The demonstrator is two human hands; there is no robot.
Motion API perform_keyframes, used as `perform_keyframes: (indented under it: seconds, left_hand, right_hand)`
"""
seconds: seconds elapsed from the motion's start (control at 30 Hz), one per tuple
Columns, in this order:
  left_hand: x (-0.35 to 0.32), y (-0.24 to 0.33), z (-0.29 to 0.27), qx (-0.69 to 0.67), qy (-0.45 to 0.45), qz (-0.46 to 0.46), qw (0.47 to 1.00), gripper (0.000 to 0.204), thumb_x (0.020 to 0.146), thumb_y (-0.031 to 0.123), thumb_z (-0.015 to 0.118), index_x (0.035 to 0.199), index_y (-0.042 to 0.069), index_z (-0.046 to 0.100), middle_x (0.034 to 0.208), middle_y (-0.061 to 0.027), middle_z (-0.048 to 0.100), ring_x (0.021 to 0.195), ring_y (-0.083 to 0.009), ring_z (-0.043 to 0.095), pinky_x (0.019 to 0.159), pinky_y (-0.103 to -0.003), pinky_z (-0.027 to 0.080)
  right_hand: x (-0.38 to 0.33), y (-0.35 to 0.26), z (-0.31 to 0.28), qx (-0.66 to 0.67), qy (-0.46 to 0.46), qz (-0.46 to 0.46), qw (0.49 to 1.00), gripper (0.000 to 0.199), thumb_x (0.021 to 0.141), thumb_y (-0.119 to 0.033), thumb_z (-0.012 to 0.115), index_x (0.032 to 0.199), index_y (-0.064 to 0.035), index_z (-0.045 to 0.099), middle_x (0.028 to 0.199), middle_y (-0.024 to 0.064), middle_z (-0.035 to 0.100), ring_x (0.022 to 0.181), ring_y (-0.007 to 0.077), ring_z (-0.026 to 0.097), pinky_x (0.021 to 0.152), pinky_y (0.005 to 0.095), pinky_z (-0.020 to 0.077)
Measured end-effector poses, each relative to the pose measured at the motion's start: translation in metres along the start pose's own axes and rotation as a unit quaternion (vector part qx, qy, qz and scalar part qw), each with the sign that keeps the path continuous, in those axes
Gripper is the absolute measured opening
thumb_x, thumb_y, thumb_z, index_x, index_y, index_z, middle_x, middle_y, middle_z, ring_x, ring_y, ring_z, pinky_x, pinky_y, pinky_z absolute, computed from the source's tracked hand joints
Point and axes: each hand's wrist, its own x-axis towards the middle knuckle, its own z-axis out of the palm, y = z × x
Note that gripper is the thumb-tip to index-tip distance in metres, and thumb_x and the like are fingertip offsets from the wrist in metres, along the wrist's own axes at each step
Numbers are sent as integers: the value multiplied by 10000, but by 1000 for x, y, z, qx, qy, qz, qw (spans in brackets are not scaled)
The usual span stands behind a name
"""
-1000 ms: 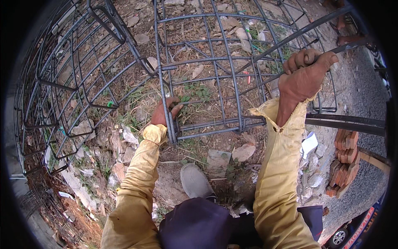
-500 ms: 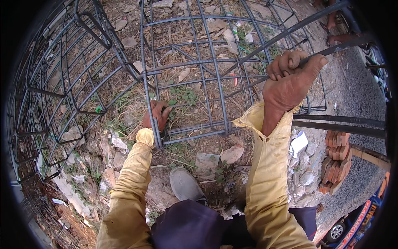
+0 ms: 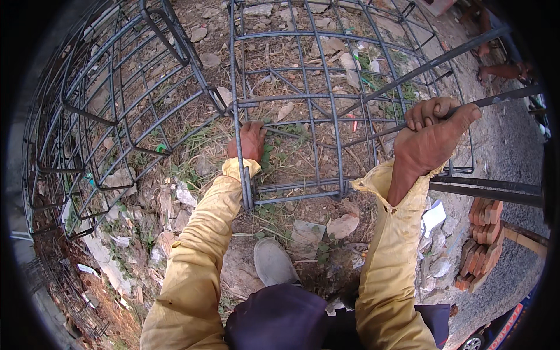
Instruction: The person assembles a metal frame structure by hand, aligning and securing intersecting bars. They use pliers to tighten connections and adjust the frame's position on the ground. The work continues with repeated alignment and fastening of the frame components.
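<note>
Far left, a second rebar cage (image 3: 111,111) lies on its side on the rubble, its bars curving away toward the rim of the view. Just beside it stands the rebar cage (image 3: 315,99) the person is working on, a grid of dark steel bars on stony ground with dry leaves and tufts of grass showing through the mesh.

The left hand (image 3: 249,140) sits low on that cage, fingers curled around the corner upright bar (image 3: 238,111), gripping it, the yellow sleeve (image 3: 204,233) running back toward the lower edge.

Below, between the 2 forearms, a grey shoe (image 3: 273,262) is planted on the dirt, near a flat piece of stone (image 3: 343,225).

Moving right, the right hand (image 3: 433,137) is raised higher, closed in a fist around a long slanted rod (image 3: 431,61) that crosses the cage's right side and runs up toward the top right edge; the thumb lies along the rod, the fingers wrapped over it.

Further right, 2 more dark bars (image 3: 496,189) lie across the ground, and beyond them a stack of reddish bricks (image 3: 481,239) sits at the edge of a grey gravel strip (image 3: 513,140).
</note>
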Motion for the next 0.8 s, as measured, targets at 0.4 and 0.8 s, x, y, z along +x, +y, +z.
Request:
perform_keyframes:
  seconds: [0.4,0.8]
  left_hand:
    - [20,6,10,150,-47,103,982,273,928,234,564,1171,115,594,1204,-140,570,1134,-344,548,913,-464,499]
    - [41,13,20,168,-134,258,942,501,901,284,598,1363,140,471,1203,-133,516,1139,-329,496,945,-476,406]
  right_hand:
    - [-2,3,11,-13,-26,-17,999,641,883,-702,513,725,-89,414,607,11,371,479,110,313,431,261,278]
    - [1,-5,11,-61,-109,-4,992,623,923,-688,449,746,-93,398,604,7,343,492,115,305,448,271,249]
